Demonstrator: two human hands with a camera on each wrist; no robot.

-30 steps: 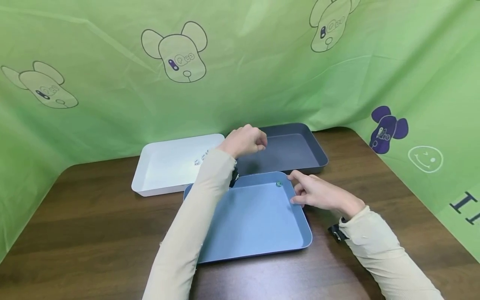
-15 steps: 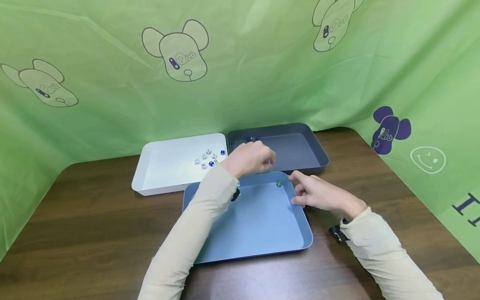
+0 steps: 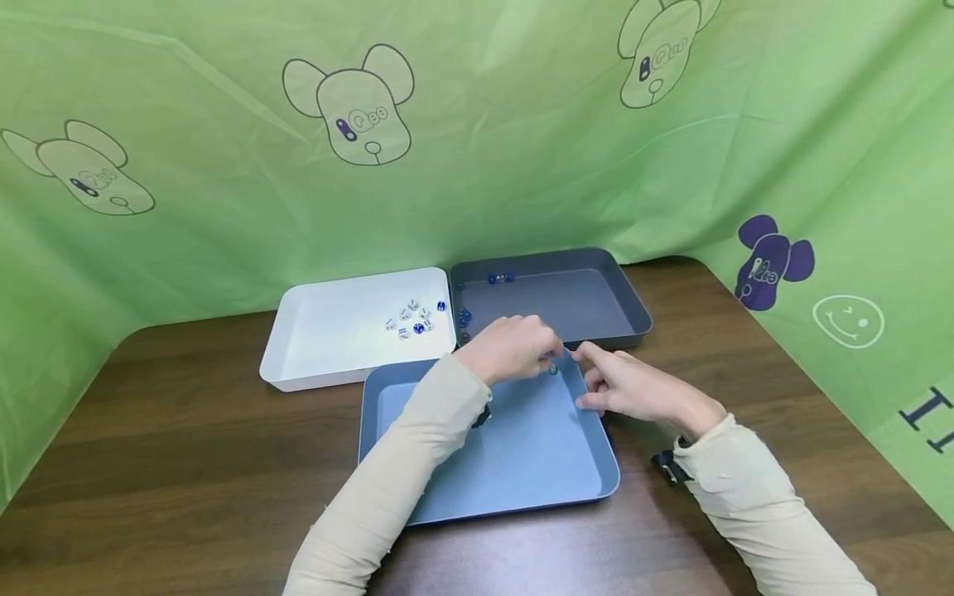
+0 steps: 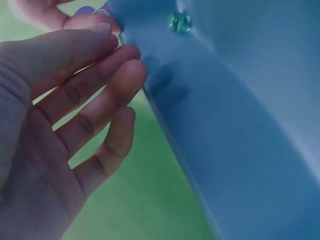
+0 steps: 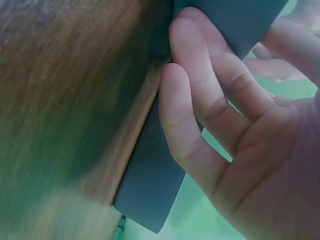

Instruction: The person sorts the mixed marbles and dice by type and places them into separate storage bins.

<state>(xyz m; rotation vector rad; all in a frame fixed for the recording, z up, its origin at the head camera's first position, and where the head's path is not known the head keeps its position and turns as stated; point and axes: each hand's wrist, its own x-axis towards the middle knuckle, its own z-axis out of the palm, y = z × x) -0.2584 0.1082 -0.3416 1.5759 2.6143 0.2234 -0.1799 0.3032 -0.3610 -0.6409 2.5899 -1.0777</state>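
A blue tray [image 3: 529, 447] lies on the table in front of the person. Inside its far right corner sits a small green glass marble [image 4: 180, 22], seen at close range in the left wrist view. My left hand [image 3: 514, 346] hovers over that corner just left of the marble, palm empty and fingers loosely bent. At the tray's right side my right hand [image 3: 633, 385] grips the wall near the same corner. Its fingers [image 5: 180, 110] lie against the outer face in the right wrist view.
Behind to the left stands a white tray [image 3: 320, 331] with several white dice [image 3: 405, 314] and a few blue ones. A dark grey tray [image 3: 574, 302] beside it holds several blue marbles [image 3: 465, 317]. A green printed cloth [image 3: 477, 165] hangs behind the wooden table [image 3: 186, 463].
My left hand has come from over the dark grey tray towards the near right, to the marble's corner, uncovering the dice and blue marbles. The right hand stays at the blue tray's wall.
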